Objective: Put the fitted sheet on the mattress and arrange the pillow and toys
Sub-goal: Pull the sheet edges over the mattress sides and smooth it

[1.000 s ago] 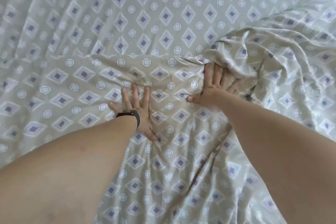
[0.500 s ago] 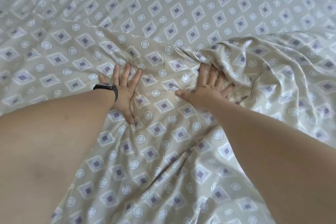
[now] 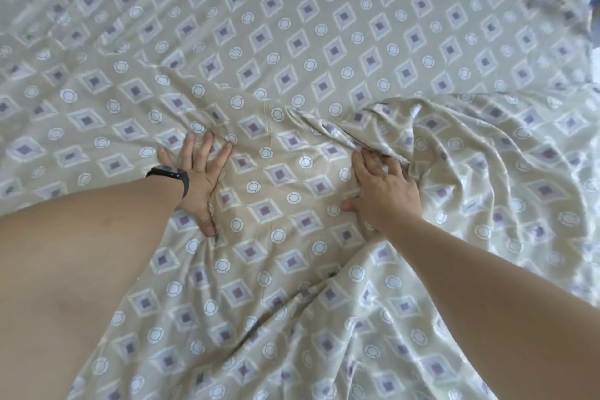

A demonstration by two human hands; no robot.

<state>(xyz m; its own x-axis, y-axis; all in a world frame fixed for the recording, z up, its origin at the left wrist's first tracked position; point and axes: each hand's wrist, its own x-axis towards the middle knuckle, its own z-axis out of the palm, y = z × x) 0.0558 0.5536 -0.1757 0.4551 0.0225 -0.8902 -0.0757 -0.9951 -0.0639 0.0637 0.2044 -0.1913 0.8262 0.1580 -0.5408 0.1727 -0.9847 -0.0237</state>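
Observation:
A beige fitted sheet (image 3: pixel 292 42) printed with purple diamonds and white circles covers the whole view. My left hand (image 3: pixel 198 178), with a black band on its wrist, presses flat on the sheet with the fingers spread. My right hand (image 3: pixel 383 185) lies to its right, its fingertips curled into a raised fold (image 3: pixel 383 136) of the sheet and pinching it. The fabric to the right of that hand is bunched in deep wrinkles. No pillow and no toys are in view.
The far part of the sheet lies fairly smooth. At the upper right edge a dark blue patch (image 3: pixel 595 0) shows beyond the sheet.
Both hands have slid apart over the sheet. My right hand has gone from lying flat with straight fingers to curling its fingertips into the fold. The view has tilted.

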